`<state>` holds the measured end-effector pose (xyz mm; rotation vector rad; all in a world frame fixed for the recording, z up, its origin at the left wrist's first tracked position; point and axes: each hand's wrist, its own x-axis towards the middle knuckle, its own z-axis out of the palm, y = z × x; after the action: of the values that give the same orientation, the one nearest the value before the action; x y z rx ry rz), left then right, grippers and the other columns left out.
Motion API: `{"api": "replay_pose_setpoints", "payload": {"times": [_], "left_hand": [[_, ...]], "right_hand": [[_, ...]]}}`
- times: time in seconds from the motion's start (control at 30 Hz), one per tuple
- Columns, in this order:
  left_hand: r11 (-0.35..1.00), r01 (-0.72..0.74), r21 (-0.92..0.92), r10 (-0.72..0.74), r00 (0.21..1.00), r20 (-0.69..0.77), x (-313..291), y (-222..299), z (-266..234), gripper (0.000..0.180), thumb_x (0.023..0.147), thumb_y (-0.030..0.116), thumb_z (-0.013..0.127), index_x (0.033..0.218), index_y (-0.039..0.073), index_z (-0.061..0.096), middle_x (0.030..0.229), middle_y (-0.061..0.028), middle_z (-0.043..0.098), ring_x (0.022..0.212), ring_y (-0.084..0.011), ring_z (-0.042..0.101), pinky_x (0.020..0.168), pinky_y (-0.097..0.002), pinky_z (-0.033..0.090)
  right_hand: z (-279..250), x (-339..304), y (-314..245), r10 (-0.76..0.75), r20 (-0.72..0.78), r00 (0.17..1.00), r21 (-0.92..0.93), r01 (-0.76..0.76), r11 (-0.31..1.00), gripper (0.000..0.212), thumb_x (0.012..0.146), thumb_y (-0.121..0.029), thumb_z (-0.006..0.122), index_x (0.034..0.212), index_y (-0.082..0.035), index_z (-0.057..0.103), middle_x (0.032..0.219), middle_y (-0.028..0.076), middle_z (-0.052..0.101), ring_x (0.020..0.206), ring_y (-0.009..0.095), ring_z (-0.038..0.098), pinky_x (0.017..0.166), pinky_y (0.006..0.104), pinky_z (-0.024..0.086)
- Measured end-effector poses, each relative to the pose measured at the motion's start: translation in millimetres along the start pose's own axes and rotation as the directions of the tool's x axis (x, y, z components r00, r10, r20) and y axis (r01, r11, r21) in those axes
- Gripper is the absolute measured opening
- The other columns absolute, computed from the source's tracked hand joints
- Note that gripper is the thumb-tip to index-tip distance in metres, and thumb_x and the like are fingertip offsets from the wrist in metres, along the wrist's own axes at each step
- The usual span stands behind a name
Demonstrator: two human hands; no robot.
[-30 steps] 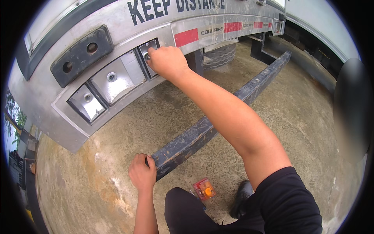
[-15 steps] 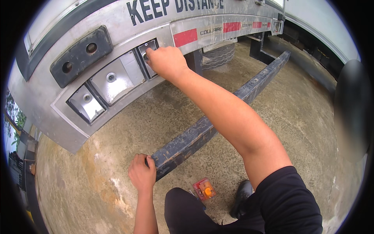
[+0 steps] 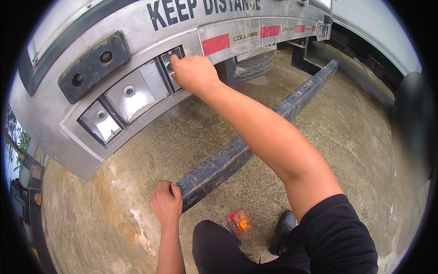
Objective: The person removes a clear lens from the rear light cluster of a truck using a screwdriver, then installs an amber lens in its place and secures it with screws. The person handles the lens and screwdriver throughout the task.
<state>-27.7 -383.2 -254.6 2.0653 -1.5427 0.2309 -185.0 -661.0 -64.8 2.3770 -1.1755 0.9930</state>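
My right hand (image 3: 195, 74) reaches up and forward to a tail light housing (image 3: 132, 94) set in the truck's silver rear panel. Its fingers are bent together at the narrow right compartment (image 3: 175, 82), whose socket they mostly cover; what they pinch is hidden. The wide middle compartment and the left one show bare reflectors, each with a round socket (image 3: 129, 91) and no lens over it. Low on the left, my left hand (image 3: 166, 202) is curled over the near end of a dark, scuffed steel bumper bar (image 3: 219, 169).
Between my feet, a clear box (image 3: 237, 223) with small parts and an orange item lies on the stained concrete. A black rubber bumper block (image 3: 93, 66) juts out above the lights. A tyre (image 3: 255, 67) stands under the truck body. Another vehicle stands at right.
The fingers of my right hand have shifted slightly at the right compartment. My left hand stays on the end of the bumper bar.
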Motion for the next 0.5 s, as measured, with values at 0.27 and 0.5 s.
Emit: {"api": "replay_pose_setpoints", "payload": {"times": [0.27, 0.5], "left_hand": [[1.000, 0.000, -0.002, 0.000, 1.000, 0.002, 0.0, -0.5, 0.0, 0.022, 0.099, 0.025, 0.065, 0.091, 0.005, 0.070, 0.094, -0.0129, 0.068, 0.090, -0.0383, 0.067, 0.082, -0.0514, 0.051], [1.000, 0.002, -0.002, -0.002, 1.000, 0.001, 0.1, 0.2, -0.6, 0.022, 0.099, 0.025, 0.065, 0.091, 0.005, 0.070, 0.094, -0.0128, 0.068, 0.091, -0.0382, 0.067, 0.082, -0.0511, 0.051]], "right_hand": [[-2.5, -1.4, 1.6, -0.032, -0.032, 0.999, 0.013, 0.033, 0.999, 0.019, 0.098, -0.023, 0.066, 0.111, -0.009, 0.069, 0.088, 0.016, 0.078, 0.083, 0.038, 0.078, 0.072, 0.0513, 0.062], [0.9, -0.1, 2.5, -0.024, -0.028, 0.999, 0.018, 0.025, 1.000, 0.024, 0.098, -0.028, 0.069, 0.113, -0.009, 0.069, 0.089, 0.017, 0.077, 0.085, 0.040, 0.077, 0.075, 0.0523, 0.062]]}}
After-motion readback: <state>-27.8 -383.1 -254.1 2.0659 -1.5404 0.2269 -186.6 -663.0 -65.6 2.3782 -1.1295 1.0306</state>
